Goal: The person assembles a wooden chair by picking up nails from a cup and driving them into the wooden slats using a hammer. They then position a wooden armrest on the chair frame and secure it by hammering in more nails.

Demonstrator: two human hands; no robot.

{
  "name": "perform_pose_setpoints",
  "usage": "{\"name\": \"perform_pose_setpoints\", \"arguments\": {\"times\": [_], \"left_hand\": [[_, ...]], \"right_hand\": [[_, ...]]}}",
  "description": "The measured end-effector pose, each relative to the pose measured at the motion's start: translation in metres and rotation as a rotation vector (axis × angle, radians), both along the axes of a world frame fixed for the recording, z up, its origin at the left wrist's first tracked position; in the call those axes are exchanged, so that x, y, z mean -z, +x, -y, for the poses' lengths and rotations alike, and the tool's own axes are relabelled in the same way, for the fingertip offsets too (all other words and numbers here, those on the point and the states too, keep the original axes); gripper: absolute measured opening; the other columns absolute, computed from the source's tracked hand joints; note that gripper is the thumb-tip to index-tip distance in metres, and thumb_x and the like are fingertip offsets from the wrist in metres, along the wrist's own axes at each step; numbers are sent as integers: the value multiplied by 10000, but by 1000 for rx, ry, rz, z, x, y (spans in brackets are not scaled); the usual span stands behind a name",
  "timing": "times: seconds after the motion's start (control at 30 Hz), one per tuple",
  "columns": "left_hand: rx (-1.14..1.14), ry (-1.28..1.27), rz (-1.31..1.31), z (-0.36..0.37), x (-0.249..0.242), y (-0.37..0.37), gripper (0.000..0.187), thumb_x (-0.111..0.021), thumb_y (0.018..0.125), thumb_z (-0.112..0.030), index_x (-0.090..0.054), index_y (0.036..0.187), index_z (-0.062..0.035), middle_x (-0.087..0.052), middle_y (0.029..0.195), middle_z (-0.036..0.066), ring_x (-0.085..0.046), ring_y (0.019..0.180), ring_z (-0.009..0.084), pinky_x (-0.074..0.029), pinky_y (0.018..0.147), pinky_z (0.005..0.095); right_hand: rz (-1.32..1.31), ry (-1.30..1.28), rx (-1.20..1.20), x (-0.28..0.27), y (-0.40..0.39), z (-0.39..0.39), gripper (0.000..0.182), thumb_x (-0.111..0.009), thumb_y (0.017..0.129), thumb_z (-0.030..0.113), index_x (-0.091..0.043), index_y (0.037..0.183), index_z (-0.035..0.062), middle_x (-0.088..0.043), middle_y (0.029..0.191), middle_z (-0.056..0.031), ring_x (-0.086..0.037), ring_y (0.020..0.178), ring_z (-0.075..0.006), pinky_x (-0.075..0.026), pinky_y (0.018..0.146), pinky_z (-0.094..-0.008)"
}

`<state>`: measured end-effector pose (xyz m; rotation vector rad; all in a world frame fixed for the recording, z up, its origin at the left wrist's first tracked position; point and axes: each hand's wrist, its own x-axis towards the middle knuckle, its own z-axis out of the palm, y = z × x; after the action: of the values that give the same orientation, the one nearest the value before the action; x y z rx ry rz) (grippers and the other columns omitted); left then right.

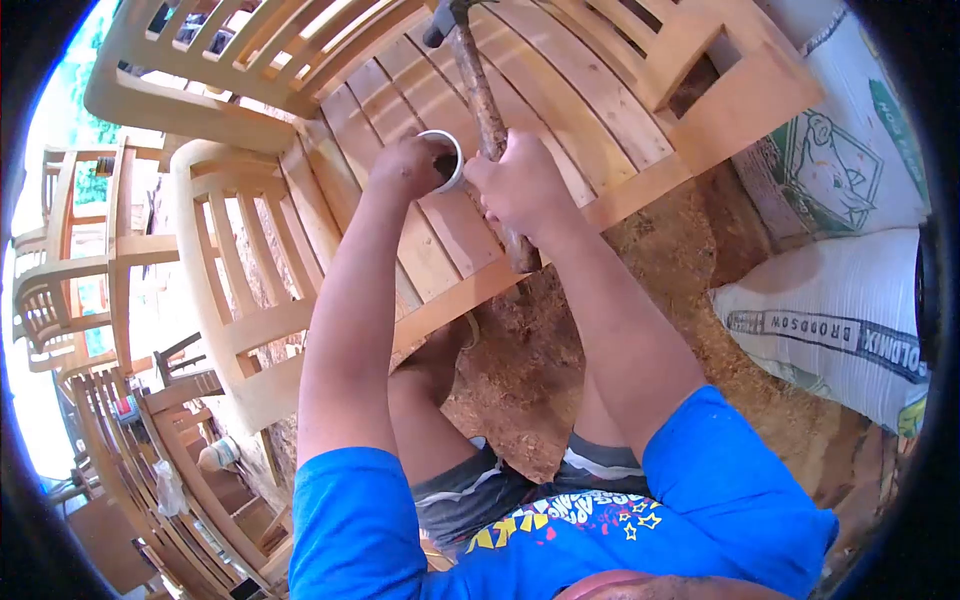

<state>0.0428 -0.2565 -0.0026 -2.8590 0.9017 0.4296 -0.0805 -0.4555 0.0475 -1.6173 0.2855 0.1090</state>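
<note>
**Hammer point(484, 110), dark metal head, long brown wooden handle: handling and appearance**

Head view. The hammer is positioned above the pale slatted wooden bench seat point(590, 90): head over the far part, handle end at the near edge.

Handling: expect a stiff, head-heavy tool, unlikely to break; the uneven handle should resist slipping. Grip the lower handle. The right hand point(522, 185) is clamped there.

The left hand point(405, 168), also above the seat, appears clamped on the white, round-mouthed cup point(460, 165); its fingers are partly hidden. The cup is probably light; hold it by the wall.

Appearance: handle mottled, slightly crooked; head dark, at the upper frame edge. Cup rim white, interior dark, contents not identifiable.
</note>
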Motion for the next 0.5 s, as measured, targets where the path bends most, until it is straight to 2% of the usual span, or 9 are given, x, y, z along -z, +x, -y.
{"name": "perform_pose_setpoints", "arguments": {"times": [0.03, 0.13, 0.17, 0.27, 0.33, 0.43, 0.5], "left_hand": [[-54, 172, -28, 4, -5, 0, 355, -719, 855, -288, -767, 1206, -268, -735, 1191, 147, -711, 1088, 314, -563, 996, 426], [-272, 280, -72, -26, 9, -2, 319, -727, 857, -324, -785, 1161, -249, -759, 1089, 163, -727, 1025, 327, -576, 943, 445], [-330, 212, -75, -43, 9, -8, 296, -739, 847, -336, -798, 1111, -216, -762, 1068, 164, -731, 993, 337, -580, 914, 450], [-400, 135, -18, -91, -10, -44, 327, -789, 805, -384, -821, 1017, -138, -773, 1004, 158, -746, 914, 336, -592, 841, 436], [-681, -8, -60, -115, -29, -64, 367, -812, 781, -404, -825, 1005, -114, -771, 1003, 177, -752, 909, 317, -589, 843, 424], [-885, -156, -2, -148, -36, -85, 385, -835, 773, -403, -830, 1039, -124, -765, 1064, 189, -745, 992, 292, -573, 886, 404], [-921, -269, 109, -164, -29, -89, 360, -849, 774, -383, -836, 1024, -125, -753, 1104, 199, -730, 1044, 288, -556, 915, 394]], "right_hand": [[-8, -3, -14, 0, -2, 2, 357, -697, 812, 212, -633, 945, -114, -696, 898, -317, -721, 897, -442, -568, 830, -474], [46, -50, -1, 4, 0, 2, 190, -658, 855, 153, -547, 827, 2, -601, 644, -90, -615, 517, -174, -511, 503, -360], [24, -50, -1, -1, 0, 4, 202, -650, 850, 164, -545, 823, -6, -598, 638, -111, -626, 532, -196, -519, 518, -375], [-40, -43, -36, -15, -2, 14, 310, -698, 825, 203, -624, 893, -91, -694, 870, -306, -727, 854, -422, -576, 795, -464], [-55, -64, -60, -21, -3, 21, 307, -698, 823, 200, -621, 890, -90, -693, 858, -299, -727, 846, -417, -577, 784, -462], [-69, -66, -75, -18, -2, 25, 303, -697, 820, 196, -619, 888, -89, -692, 844, -292, -727, 841, -414, -578, 776, -461], [-72, -54, -77, -14, -1, 23, 304, -695, 819, 194, -620, 893, -91, -691, 844, -292, -728, 842, -413, -579, 776, -460]]}}
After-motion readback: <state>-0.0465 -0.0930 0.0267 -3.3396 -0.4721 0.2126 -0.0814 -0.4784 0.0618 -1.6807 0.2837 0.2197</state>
